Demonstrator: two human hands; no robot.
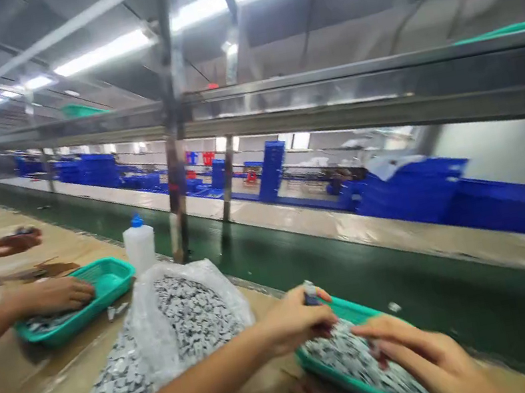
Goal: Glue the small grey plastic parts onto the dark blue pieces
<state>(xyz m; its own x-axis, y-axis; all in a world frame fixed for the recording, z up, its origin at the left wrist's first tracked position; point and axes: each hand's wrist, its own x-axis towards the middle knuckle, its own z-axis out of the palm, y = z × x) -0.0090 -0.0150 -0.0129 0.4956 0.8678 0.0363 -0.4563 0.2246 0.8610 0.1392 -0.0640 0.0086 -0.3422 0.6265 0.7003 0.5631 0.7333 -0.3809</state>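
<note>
My left hand [297,320] is closed, with a small dark blue and pale grey piece [311,293] held at its fingers. It is over the far left end of a green plastic basket [357,386] full of small grey-and-white pieces [359,355]. Above the same basket, my right hand [430,356] has its fingers stretched forward and apart; blur hides whether anything tiny is at the fingertips. A clear plastic bag [158,340], heaped with similar small pieces, stands open to the left, beside my left forearm.
A co-worker's hand [54,295] reaches into another green basket [116,290] at left; the co-worker's other hand [14,242] is raised behind it. A white bottle with blue cap [140,248] stands behind the bag. Beyond runs a green belt [272,249], with a metal post [177,171] at its near edge.
</note>
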